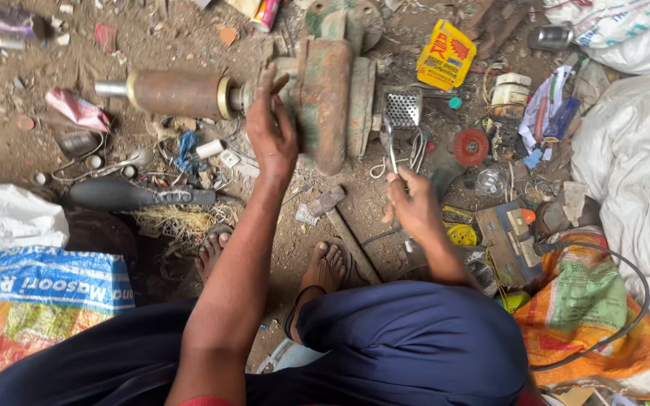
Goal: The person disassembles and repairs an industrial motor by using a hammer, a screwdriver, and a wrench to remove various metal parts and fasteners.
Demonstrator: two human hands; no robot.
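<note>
Motor [325, 98], a rusty green casting with a brown shaft, lies on the dirt ahead of the feet; it looks heavy, rigid and rough, best gripped round the body. Left hand [271, 124] rests fingers-up on its housing, arm extended. Right hand [411, 203] grips a thin metal tool [390, 146], upright

pump [332, 98] ctr | shaft [174, 94] left | grater [403, 110] right | sacks [633, 150] far right

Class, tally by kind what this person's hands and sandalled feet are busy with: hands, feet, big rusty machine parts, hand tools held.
Hands: 2 (left hand, right hand)
Sandalled feet: 2 (left foot, right foot)
Rusty green pump body: 1
Metal hand tool: 1
Total: 6
</note>
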